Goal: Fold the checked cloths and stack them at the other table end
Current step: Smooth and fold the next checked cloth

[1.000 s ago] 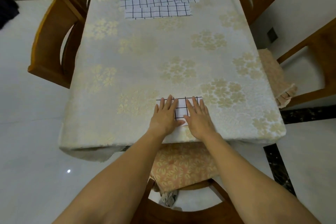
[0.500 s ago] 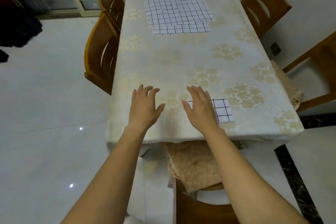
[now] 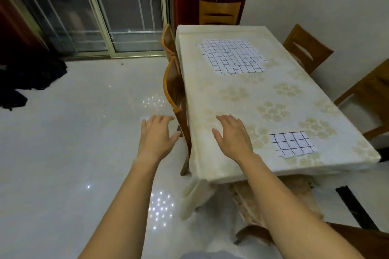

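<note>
Wooden chair (image 3: pixel 175 99) beside table (image 3: pixel 242 99), between spread empty left hand (image 3: pixel 156 137) and right hand (image 3: pixel 233 135), also spread.

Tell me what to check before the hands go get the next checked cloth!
1. Both hands free: ok. The left hand and right hand are open and hold nothing.
2. Folded cloth put down: ok. It lies flat near the table's near end, apart from both hands.
3. More cloth to fold: ok. The unfolded checked cloths lie spread at the far end.
4. How many are left there: cannot tell; they overlap.
5. Way along the table: not ok. A wooden chair stands close beside the left hand.
</note>
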The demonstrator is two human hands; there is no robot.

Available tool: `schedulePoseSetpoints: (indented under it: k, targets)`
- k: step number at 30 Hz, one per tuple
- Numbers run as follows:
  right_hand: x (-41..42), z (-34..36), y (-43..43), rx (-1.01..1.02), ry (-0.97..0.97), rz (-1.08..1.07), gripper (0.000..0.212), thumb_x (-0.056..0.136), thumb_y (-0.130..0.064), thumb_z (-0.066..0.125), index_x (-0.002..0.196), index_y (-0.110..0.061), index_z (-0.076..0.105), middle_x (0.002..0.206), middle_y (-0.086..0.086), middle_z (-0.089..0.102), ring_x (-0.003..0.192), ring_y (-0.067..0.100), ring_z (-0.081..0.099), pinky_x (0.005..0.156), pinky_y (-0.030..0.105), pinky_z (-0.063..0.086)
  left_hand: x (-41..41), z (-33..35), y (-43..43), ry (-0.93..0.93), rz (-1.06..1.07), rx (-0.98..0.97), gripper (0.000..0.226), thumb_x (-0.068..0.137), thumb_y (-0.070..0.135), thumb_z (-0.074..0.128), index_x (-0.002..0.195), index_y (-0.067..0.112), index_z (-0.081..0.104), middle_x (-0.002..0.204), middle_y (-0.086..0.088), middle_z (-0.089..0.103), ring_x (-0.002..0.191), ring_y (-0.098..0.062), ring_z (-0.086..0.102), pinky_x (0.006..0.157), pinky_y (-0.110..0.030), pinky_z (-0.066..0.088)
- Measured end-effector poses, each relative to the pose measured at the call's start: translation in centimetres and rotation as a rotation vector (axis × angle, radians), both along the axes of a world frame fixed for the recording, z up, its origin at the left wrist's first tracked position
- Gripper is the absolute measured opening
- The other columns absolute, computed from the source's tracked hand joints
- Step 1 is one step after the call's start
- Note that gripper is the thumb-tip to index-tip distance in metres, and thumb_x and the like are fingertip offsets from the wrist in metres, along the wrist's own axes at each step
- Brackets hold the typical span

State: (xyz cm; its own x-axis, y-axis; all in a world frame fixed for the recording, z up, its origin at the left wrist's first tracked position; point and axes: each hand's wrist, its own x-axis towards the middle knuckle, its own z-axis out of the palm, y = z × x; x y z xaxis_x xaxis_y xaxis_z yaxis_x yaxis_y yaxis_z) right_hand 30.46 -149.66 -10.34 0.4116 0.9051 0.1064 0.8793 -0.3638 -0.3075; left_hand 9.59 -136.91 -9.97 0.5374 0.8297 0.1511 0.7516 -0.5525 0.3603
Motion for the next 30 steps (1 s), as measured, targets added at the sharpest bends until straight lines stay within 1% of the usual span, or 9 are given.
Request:
schedulePoseSetpoints:
  k: [4, 8, 14, 17, 21, 23, 27, 30]
  targets:
    - [-1.5, 0.2, 4.0, 0.016, -0.006, -0.041, 0.049, 0.101, -0.038, 0.047, 0.144, -0.014, 0.047, 0.148, 0.007, 0.050, 0.142, 0.028, 0.039, 0.120, 0.047, 0.024, -1.8, 0.4, 4.1, -0.014, -0.008, 0.003, 0.052, 0.089, 0.049, 0.064, 0.136, 0.027, 0.055, 0.136, 0.002, 0.060, 0.134, -0.023, 0.046, 0.116, -0.048, 0.032]
    - [-2.7, 0.2, 9.4, 0.046, 0.013, -0.069, 0.049, 0.101, -0.037, 0.048, 0.143, -0.013, 0.048, 0.145, 0.007, 0.051, 0.139, 0.027, 0.041, 0.119, 0.047, 0.026, -2.6, 0.9, 8.4, 0.017, -0.076, 0.020, 0.052, 0.091, 0.049, 0.063, 0.138, 0.027, 0.053, 0.139, 0.001, 0.058, 0.136, -0.023, 0.045, 0.118, -0.048, 0.028]
    - [-3.0, -0.6, 19.1, 0.101, 0.098, -0.099, 0.052, 0.100, -0.032, 0.051, 0.146, -0.010, 0.044, 0.147, 0.010, 0.049, 0.136, 0.029, 0.044, 0.116, 0.043, 0.032, -2.9, 1.8, 19.8, 0.087, -0.110, -0.061, 0.050, 0.093, 0.048, 0.062, 0.137, 0.026, 0.054, 0.140, -0.001, 0.058, 0.135, -0.024, 0.047, 0.118, -0.051, 0.029]
    - [-1.4, -1.0, 24.2, 0.085, 0.125, -0.142, 0.051, 0.100, -0.032, 0.050, 0.146, -0.011, 0.044, 0.149, 0.011, 0.047, 0.139, 0.029, 0.041, 0.116, 0.043, 0.031, -1.3, 2.6, 25.3, 0.106, -0.116, -0.080, 0.050, 0.094, 0.045, 0.062, 0.138, 0.024, 0.054, 0.141, -0.003, 0.057, 0.134, -0.026, 0.047, 0.117, -0.050, 0.030]
    - [0.6, 0.3, 29.9, 0.103, 0.162, -0.213, 0.052, 0.100, -0.030, 0.052, 0.146, -0.011, 0.044, 0.153, 0.015, 0.041, 0.141, 0.033, 0.038, 0.116, 0.046, 0.032, 1.9, 3.6, 31.5, 0.103, -0.155, -0.061, 0.052, 0.093, 0.043, 0.064, 0.139, 0.023, 0.053, 0.142, -0.005, 0.056, 0.135, -0.027, 0.046, 0.116, -0.046, 0.031]
    - [1.9, 0.5, 32.2, 0.092, 0.145, -0.234, 0.052, 0.099, -0.031, 0.052, 0.147, -0.011, 0.043, 0.153, 0.014, 0.040, 0.141, 0.032, 0.038, 0.116, 0.045, 0.032, 3.6, 3.6, 34.2, 0.091, -0.168, -0.075, 0.054, 0.092, 0.043, 0.066, 0.141, 0.024, 0.052, 0.144, -0.005, 0.054, 0.137, -0.027, 0.044, 0.117, -0.047, 0.031]
    - [4.2, 0.0, 36.2, 0.054, 0.164, -0.300, 0.054, 0.098, -0.030, 0.053, 0.147, -0.010, 0.042, 0.153, 0.016, 0.040, 0.140, 0.033, 0.039, 0.116, 0.045, 0.031, 7.3, 2.6, 39.9, 0.098, -0.231, -0.062, 0.048, 0.091, 0.046, 0.065, 0.134, 0.028, 0.056, 0.140, -0.001, 0.058, 0.136, -0.024, 0.046, 0.118, -0.049, 0.030]
    - [5.4, -0.8, 39.4, 0.019, 0.172, -0.358, 0.054, 0.098, -0.031, 0.054, 0.148, -0.012, 0.042, 0.154, 0.015, 0.038, 0.139, 0.033, 0.038, 0.116, 0.043, 0.031, 9.7, 2.0, 44.3, 0.080, -0.269, -0.070, 0.046, 0.091, 0.047, 0.065, 0.133, 0.030, 0.057, 0.138, 0.000, 0.059, 0.135, -0.023, 0.047, 0.118, -0.051, 0.029]
